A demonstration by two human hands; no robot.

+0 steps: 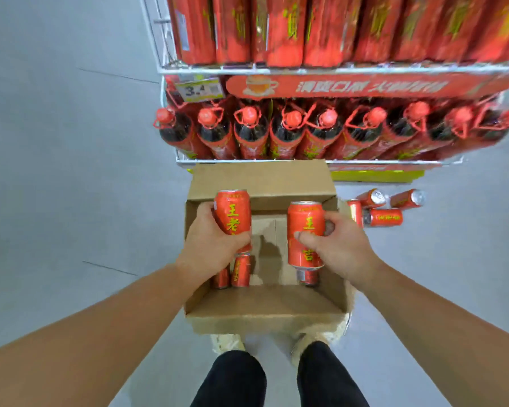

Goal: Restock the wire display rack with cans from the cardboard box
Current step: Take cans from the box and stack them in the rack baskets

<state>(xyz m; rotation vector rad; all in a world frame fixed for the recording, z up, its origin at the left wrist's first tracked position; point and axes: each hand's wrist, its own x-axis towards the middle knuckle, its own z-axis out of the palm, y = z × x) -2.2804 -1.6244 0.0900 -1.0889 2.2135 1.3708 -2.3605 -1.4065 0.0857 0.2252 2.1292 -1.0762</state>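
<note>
An open cardboard box stands on the floor at my feet, below the wire display rack. My left hand grips a red can upright above the box's left side. My right hand grips a second red can above the box's right side. More red cans remain in the box, partly hidden under my hands. The rack's upper shelf carries red packs and its lower shelf carries dark bottles with red caps.
Several red cans lie on their sides on the grey floor to the right of the box. A price tag hangs at the rack's left front. My shoes touch the box's near side. Open floor lies to the left.
</note>
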